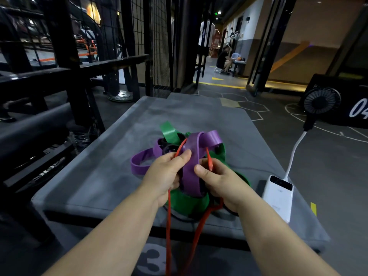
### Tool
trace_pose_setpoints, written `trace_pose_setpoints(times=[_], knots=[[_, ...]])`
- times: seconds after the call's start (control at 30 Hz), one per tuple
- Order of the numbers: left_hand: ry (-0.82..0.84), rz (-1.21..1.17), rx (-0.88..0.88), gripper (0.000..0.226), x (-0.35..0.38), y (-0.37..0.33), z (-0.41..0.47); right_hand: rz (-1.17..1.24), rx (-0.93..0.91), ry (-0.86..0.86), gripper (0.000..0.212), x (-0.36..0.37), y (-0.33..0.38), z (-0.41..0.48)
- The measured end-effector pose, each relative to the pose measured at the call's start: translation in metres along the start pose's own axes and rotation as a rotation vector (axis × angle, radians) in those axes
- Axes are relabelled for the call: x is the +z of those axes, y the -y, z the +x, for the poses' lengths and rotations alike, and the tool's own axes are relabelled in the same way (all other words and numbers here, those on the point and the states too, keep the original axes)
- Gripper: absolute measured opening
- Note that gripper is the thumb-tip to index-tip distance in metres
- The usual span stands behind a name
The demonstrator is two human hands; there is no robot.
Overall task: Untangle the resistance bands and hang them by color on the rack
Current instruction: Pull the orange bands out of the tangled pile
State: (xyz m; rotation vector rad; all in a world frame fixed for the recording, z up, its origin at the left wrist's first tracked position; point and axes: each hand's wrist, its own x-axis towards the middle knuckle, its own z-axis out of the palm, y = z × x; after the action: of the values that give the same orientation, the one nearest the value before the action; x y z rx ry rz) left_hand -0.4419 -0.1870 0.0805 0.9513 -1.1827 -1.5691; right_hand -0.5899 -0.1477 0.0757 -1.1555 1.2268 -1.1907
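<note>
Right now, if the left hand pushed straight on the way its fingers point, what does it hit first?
Probably the purple band: the left hand points up and to the right, its thumb already pressed on that strap, and the red band runs through its grip. Past that lies the right hand, though depth is hard to judge.

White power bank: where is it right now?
Head view, right side: the white power bank lies on the grey mat's right edge, beside the right hand.

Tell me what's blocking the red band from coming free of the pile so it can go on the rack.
The purple band crosses over the red band between the left hand and right hand, and the green band wraps beneath. The red loop threads through both, so they bar it.
</note>
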Motion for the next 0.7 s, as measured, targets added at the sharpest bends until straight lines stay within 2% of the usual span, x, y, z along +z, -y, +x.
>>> trace_pose_setpoints(times=[0.13,0.2,0.27,0.37,0.43,0.5,0.6,0.7], knots=[[-0.018,-0.056,-0.077,0.021,-0.001,-0.001,-0.002,0.029,-0.015,0.148,0.037,-0.001,-0.001,0.000],[-0.024,-0.066,-0.099,0.021,-0.002,-0.002,-0.001,-0.011,-0.006,0.168,0.040,-0.002,-0.005,0.001],[-0.040,-0.073,-0.113,0.024,-0.002,-0.002,-0.002,-0.056,0.010,0.115,0.034,-0.001,-0.006,0.002],[-0.091,-0.043,-0.105,0.031,-0.001,0.000,-0.002,-0.073,0.014,0.047,0.047,0.001,-0.007,0.003],[-0.096,0.031,-0.087,0.028,-0.001,0.001,-0.002,0.016,-0.006,0.017,0.031,0.003,-0.005,0.002],[-0.043,0.054,-0.081,0.027,-0.002,0.003,-0.003,0.140,-0.028,-0.032,0.013,0.004,0.001,0.001],[0.060,0.119,-0.062,0.049,-0.002,0.006,-0.004,0.339,-0.071,-0.132,0.015,0.004,0.012,0.002],[0.158,0.123,-0.071,0.062,-0.001,0.009,-0.006,0.369,-0.063,-0.187,0.020,0.002,0.019,0.003]])
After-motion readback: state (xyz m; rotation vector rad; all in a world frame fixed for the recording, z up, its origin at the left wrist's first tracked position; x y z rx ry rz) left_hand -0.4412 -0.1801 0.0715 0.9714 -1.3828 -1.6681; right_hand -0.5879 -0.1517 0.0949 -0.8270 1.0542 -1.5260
